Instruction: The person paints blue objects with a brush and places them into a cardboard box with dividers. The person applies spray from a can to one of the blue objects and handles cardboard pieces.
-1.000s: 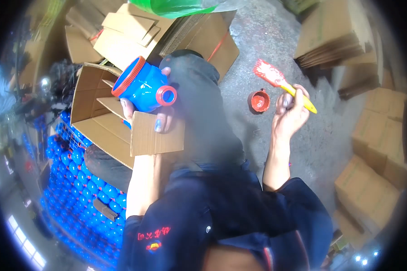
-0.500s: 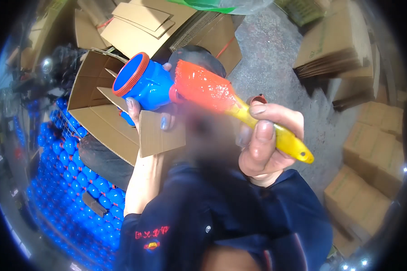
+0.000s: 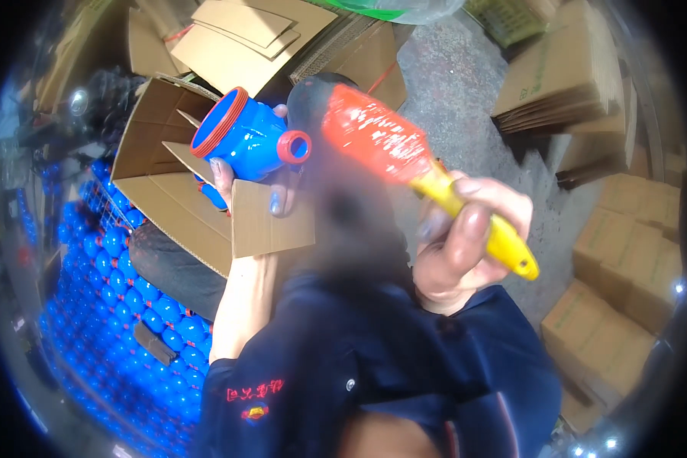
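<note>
My left hand [image 3: 223,177] is closed round a glossy blue pipe fitting [image 3: 250,149], held above an open cardboard box [image 3: 175,200]. Red coating covers the fitting's wide threaded mouth and the rim of its narrow outlet, which faces right. A flap of the box hides part of this hand and wrist. My right hand [image 3: 466,244] grips the yellow handle of a paintbrush [image 3: 378,136]. Thick wet red paint covers its bristle end, which points up and left, a short way from the narrow outlet. More blue fittings [image 3: 212,195] show inside the box.
Rows of blue fittings with red spots [image 3: 114,282] fill the lower left, beside a wire rack. Flattened cardboard [image 3: 237,30] lies beyond the box. Stacked folded cartons [image 3: 561,65] and closed cartons [image 3: 603,313] stand on the right. Grey concrete floor [image 3: 454,91] lies between.
The brush has moved right, away from the fitting's narrow outlet, together with my right hand. The red-rimmed outlet now shows fully. My left hand has barely moved.
</note>
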A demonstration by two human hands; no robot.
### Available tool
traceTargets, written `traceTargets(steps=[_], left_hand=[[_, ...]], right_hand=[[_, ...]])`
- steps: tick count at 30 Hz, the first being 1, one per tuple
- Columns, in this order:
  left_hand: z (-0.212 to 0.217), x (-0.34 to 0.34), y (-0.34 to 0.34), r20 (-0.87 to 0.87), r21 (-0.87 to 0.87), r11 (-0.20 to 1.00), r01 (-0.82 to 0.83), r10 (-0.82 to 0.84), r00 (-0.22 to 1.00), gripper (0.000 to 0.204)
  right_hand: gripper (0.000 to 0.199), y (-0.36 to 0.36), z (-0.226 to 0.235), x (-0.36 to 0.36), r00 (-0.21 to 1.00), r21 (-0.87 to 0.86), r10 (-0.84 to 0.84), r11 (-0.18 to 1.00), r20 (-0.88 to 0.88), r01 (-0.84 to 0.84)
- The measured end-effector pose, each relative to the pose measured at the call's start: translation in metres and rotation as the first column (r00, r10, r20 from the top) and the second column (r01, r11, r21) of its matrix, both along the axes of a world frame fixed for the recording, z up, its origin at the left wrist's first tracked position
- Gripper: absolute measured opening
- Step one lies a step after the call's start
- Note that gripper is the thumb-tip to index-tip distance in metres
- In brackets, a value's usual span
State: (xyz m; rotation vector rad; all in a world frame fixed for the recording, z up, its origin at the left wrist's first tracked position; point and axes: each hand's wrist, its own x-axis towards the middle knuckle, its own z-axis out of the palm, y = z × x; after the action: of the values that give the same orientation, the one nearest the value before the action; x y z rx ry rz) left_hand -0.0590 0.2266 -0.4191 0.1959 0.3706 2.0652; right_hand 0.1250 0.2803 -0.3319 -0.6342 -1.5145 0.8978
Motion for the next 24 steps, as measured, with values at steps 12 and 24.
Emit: traceTargets(steps=[12,24], left_hand=[[-0.002,0.000,-0.001,-0.030,-0.013,0.999,-0.049,0.049,0.998,0.078],[-0.007,0.005,0.005,-0.037,-0.195,0.934,-0.300,0.299,0.954,0.083]], right_hand=[[0.011,-0.014,0.001,0.001,0.989,-0.124,0.149,0.981,-0.008,-0.149],[0.011,-0.004,0.014,0.004,0.950,0.050,0.202,0.974,0.239,-0.220]])
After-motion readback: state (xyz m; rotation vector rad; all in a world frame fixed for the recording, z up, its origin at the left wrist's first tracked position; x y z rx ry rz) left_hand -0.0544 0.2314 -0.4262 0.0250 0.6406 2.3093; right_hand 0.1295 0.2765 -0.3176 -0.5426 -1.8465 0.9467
